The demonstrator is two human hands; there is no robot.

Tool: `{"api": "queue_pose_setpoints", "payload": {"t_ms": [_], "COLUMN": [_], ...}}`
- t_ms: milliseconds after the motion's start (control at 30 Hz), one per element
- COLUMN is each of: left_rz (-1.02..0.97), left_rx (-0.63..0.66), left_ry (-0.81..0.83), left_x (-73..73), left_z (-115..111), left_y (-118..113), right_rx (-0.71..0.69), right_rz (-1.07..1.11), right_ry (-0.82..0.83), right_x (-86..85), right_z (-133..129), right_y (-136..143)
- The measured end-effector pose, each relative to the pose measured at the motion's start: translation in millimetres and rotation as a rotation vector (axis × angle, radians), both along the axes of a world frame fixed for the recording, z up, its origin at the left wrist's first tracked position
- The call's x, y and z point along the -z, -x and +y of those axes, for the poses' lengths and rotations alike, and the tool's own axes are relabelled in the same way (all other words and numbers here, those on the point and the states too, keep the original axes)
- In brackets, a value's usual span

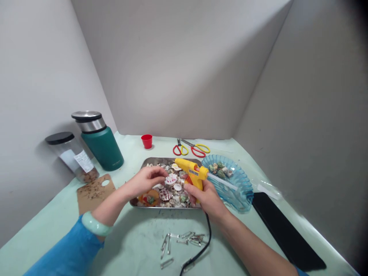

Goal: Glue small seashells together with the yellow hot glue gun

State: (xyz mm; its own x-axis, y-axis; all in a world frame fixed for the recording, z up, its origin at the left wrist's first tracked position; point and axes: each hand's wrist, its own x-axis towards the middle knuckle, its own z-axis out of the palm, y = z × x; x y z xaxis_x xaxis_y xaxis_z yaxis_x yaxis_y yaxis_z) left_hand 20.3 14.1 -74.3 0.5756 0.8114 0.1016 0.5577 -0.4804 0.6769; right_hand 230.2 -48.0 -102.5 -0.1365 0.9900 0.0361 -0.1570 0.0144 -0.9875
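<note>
My right hand [208, 197] is wrapped round the grip of a yellow glue gun [191, 168], its nozzle pointing left over the tray. A clear glue stick [222, 181] juts from the gun's back, and a black cord [207, 234] hangs below the grip. Left of the nozzle, my left hand [148, 180] pinches the edge of a white scallop shell with pink spots [171, 179]. Beneath both hands lies a metal tray [163, 207] full of small shells. A striped brown shell [166, 194] and an orange piece [149, 198] show near its front left.
Several safety pins [191, 238] lie in front. To the right are a blue shell-shaped dish [240, 188] and a black slab [287, 230]. Scissors [198, 150] and a red cup [147, 142] sit behind. A green bottle [102, 147], clear jar [74, 159] and brown board [94, 193] stand left.
</note>
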Motion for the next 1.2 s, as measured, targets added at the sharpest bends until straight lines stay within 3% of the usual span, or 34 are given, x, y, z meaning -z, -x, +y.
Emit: {"api": "queue_pose_setpoints", "payload": {"t_ms": [100, 233, 467, 667, 867, 1200], "left_rz": [-0.374, -0.562, -0.660, -0.701, -0.795, -0.916], "left_rx": [-0.005, -0.101, -0.223, -0.176, -0.298, -0.306], "left_ry": [0.321, 0.427, 0.544, 0.714, 0.720, 0.773], "left_x": [-3.4, -7.6, -5.3, 3.6, 9.6, 14.7], "left_z": [-16, -28, -31, -35, -39, -31], "left_y": [-9, -16, -16, -20, -23, -14], "right_rx": [0.058, 0.025, 0.038, 0.078, 0.060, 0.015], "right_rz": [-0.057, -0.155, -0.023, 0.001, 0.008, -0.050], "right_ry": [-0.011, -0.023, -0.014, 0.017, 0.068, 0.069], "right_x": [-2.9, -7.2, -14.4, -10.9, -11.6, -3.8], "right_z": [5, 12, 17, 17, 12, 5], "right_y": [5, 15, 26, 28, 33, 25]}}
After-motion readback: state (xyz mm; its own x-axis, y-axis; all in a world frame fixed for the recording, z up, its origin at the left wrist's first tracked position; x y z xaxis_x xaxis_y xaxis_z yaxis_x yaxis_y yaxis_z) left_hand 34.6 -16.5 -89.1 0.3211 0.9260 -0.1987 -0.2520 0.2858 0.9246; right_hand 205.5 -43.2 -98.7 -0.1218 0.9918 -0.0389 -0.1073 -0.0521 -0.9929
